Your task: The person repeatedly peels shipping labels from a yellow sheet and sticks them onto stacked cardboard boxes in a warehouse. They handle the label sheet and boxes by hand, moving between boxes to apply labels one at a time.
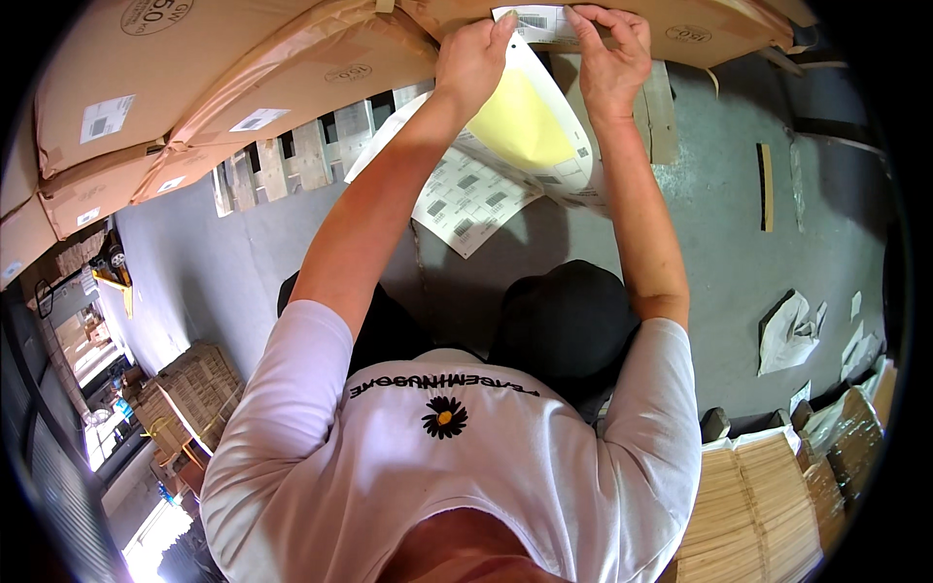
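Fingers of both hands are pressed down flat at the top middle of the picture, on a small white paper sticker with black bars [533, 21] that sits on the side of a big brown cardboard box [622, 29]. The left hand [473, 60] is curled, with its fingertip on the sticker's left end, and it also seems to pinch the glossy yellow backing sheet [520, 121] hanging just below. The right hand [609, 58] has its fingers spread a little, pushing on the sticker's right end. I think it works best to rub from the middle out to the corners, so no bumps stay. More white sheets of stickers [471, 194] hang under the yellow one, above the grey floor [719, 223].
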Available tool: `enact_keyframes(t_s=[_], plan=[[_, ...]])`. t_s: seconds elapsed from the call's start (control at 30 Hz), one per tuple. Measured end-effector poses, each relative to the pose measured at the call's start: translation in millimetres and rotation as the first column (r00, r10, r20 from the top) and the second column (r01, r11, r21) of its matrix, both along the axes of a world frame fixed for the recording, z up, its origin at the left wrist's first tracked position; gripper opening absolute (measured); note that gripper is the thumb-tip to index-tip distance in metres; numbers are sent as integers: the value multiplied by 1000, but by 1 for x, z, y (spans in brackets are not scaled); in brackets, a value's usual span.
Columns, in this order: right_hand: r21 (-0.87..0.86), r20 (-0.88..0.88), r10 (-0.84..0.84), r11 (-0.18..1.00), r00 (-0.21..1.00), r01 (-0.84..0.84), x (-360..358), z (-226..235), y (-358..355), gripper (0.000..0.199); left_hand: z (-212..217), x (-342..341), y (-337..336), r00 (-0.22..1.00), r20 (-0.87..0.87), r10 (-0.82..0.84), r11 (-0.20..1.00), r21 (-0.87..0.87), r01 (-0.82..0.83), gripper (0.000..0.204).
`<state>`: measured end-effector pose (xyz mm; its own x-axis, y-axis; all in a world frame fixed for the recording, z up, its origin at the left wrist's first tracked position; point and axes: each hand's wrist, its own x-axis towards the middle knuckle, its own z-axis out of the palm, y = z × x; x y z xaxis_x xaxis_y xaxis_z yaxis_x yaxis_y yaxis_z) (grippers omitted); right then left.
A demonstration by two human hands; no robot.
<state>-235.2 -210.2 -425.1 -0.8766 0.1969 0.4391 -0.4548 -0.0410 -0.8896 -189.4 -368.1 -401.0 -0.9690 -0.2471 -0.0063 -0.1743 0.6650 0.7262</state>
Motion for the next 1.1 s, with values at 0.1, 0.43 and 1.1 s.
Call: enact_keyframes(t_s=[0.1,0.43,1.1], plan=[[-23,-24,-12,1000,1000,12,-1,-2,-3,10,-5,-1,3,999,-37,28,997,-70,-30,56],[51,24,-74,996,997,73,-3,-3,-1,26,0,-1,4,987,96,129,978,-177,-111,59],[545,531,85,727,843,-417,-37,29,35,23,119,119,-87,822,481,-305,950,91,299,28]])
